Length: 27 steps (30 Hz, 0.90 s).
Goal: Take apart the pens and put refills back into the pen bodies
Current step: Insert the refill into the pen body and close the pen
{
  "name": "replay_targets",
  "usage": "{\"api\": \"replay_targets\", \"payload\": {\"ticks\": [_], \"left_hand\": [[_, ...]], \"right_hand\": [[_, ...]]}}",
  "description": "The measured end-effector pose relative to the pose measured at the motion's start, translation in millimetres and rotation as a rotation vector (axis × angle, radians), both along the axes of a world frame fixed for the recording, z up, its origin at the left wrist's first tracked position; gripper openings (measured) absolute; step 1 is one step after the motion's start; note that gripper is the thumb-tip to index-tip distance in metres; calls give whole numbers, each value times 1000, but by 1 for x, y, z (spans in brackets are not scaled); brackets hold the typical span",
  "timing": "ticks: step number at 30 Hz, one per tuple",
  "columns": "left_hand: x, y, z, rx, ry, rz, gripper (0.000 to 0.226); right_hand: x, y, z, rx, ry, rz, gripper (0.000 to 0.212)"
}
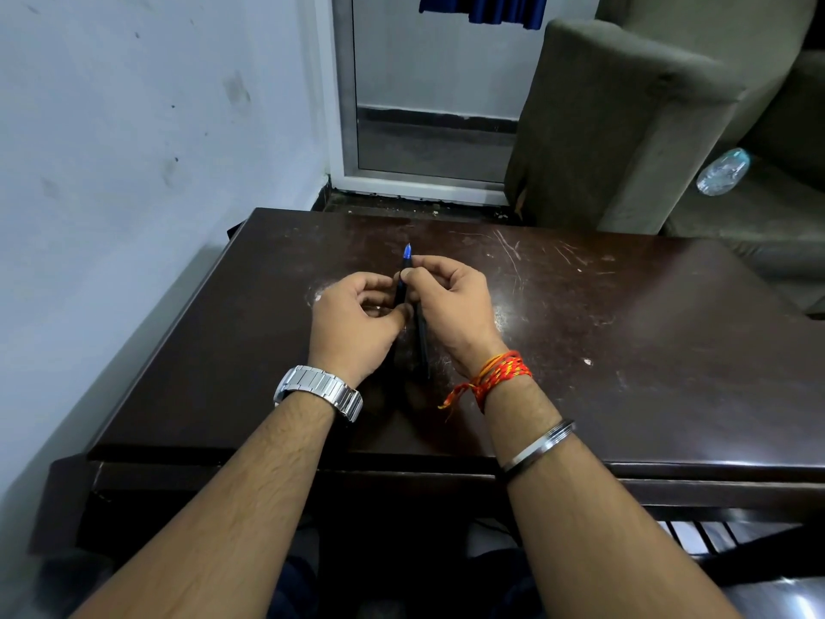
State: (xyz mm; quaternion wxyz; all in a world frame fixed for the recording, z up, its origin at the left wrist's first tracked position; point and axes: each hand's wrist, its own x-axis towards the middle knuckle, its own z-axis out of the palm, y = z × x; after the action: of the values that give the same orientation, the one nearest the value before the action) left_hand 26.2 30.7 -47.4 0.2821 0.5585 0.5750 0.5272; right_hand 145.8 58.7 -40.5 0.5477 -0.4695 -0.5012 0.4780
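Observation:
Over the middle of the dark wooden table (625, 350) both hands meet on one pen (405, 266). Its barrel is dark, and a blue tip pointing away from me sticks out beyond the fingers. My left hand (357, 319) pinches the lower barrel between thumb and fingers. My right hand (451, 301) grips the upper part just below the blue tip. A second dark pen piece (422, 346) runs down from my right hand between the wrists; whether it is held or lies on the table is unclear.
A grey wall runs along the left side of the table. Beyond the far edge is a glass door (428, 127). A grey-green sofa (625, 127) stands at the back right with a plastic water bottle (723, 172) on its seat.

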Motion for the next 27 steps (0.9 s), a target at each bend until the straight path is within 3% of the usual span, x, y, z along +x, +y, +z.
{"api": "replay_targets", "payload": {"ticks": [10, 27], "left_hand": [[0, -3, 2, -8, 23, -13, 24], [0, -4, 5, -1, 25, -30, 23]], "right_hand": [[2, 0, -2, 39, -43, -20, 21], [1, 1, -3, 17, -67, -87, 17]]}}
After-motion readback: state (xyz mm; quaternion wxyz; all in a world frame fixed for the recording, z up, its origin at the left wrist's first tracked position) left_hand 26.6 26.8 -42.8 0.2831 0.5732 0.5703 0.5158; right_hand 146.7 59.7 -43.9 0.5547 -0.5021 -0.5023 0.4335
